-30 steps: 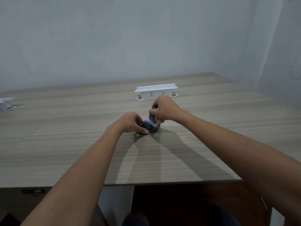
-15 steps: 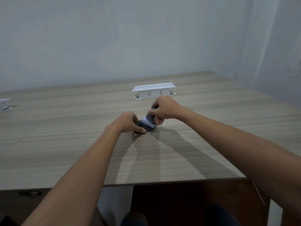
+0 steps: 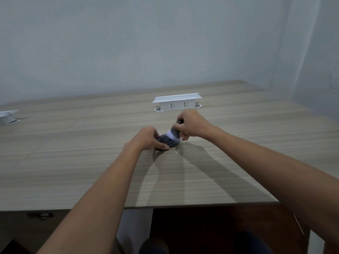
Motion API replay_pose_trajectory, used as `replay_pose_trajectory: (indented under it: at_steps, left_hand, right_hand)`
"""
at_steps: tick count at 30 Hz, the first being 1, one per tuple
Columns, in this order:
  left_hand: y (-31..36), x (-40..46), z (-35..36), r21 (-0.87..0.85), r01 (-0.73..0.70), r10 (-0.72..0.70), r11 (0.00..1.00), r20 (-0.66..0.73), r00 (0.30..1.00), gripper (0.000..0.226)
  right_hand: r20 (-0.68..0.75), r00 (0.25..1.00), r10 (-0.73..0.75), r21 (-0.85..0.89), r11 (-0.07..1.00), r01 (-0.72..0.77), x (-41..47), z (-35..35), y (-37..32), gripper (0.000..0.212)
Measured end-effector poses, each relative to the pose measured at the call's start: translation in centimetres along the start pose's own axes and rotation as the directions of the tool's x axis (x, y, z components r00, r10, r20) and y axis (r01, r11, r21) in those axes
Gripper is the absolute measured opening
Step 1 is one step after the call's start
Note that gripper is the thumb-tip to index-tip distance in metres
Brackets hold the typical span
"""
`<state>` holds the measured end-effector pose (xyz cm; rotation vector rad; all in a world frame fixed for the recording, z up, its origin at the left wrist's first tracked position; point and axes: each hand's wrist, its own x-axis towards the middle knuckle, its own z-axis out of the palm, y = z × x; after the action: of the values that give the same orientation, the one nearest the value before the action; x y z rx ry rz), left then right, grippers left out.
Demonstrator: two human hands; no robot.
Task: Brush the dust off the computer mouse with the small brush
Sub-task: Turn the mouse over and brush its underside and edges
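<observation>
A dark computer mouse [image 3: 167, 142] lies on the wooden table [image 3: 73, 162], mid-table in front of me. My left hand [image 3: 148, 137] grips its left side, thumb along the near edge, and covers part of it. My right hand [image 3: 192, 125] is closed around a small brush [image 3: 173, 133] with a dark handle and pale bristles. The bristles rest on the top right of the mouse. Most of the brush handle is hidden in my fist.
A white pop-up power socket box [image 3: 177, 103] stands just behind my hands. A second white socket box [image 3: 7, 116] sits at the far left edge. The table's front edge [image 3: 201, 206] is close to me, and grey walls enclose the back and right.
The brush bristles have shifted slightly up and left across the top of the mouse. My left hand keeps the same grip on the mouse. The view has tilted a little.
</observation>
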<state>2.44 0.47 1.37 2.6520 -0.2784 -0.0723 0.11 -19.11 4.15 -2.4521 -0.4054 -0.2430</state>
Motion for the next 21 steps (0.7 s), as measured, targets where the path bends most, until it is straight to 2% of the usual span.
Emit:
replay_pose_trajectory:
  at_steps: [3, 9, 14, 17, 19, 21]
  left_hand:
    - [0.0, 0.1, 0.0, -0.026, 0.002, -0.002, 1.000, 0.002, 1.000, 0.053]
    - [-0.3, -0.3, 0.3, -0.097, -0.008, 0.006, 0.995, -0.014, 1.000, 0.045]
    - [-0.2, -0.8, 0.5, -0.149, -0.015, 0.009, 0.989, -0.040, 0.999, 0.052]
    - [-0.4, -0.8, 0.7, -0.174, 0.004, -0.013, 0.985, -0.047, 0.999, 0.053]
    - [-0.7, -0.8, 0.7, -0.201, -0.001, -0.007, 0.980, -0.037, 0.999, 0.043]
    - [-0.8, -1.0, 0.7, -0.243, -0.011, 0.003, 0.970, -0.034, 0.999, 0.024]
  right_hand:
    - [-0.016, 1.000, 0.020, -0.097, 0.995, -0.021, 0.2, -0.4, 0.7, 0.026]
    - [-0.017, 0.998, -0.054, 0.037, 0.998, 0.054, 0.8, 0.2, -0.1, 0.017]
    - [0.011, 1.000, 0.027, -0.157, 0.987, -0.025, 1.9, -0.6, 0.9, 0.022]
    - [0.044, 0.999, 0.026, -0.143, 0.990, -0.019, 2.5, -0.8, 0.4, 0.021]
    - [0.066, 0.998, -0.025, -0.101, 0.994, 0.031, 2.9, -0.4, -0.9, 0.021]
    - [0.105, 0.991, -0.077, -0.069, 0.994, 0.085, 3.3, 0.1, -2.0, 0.022]
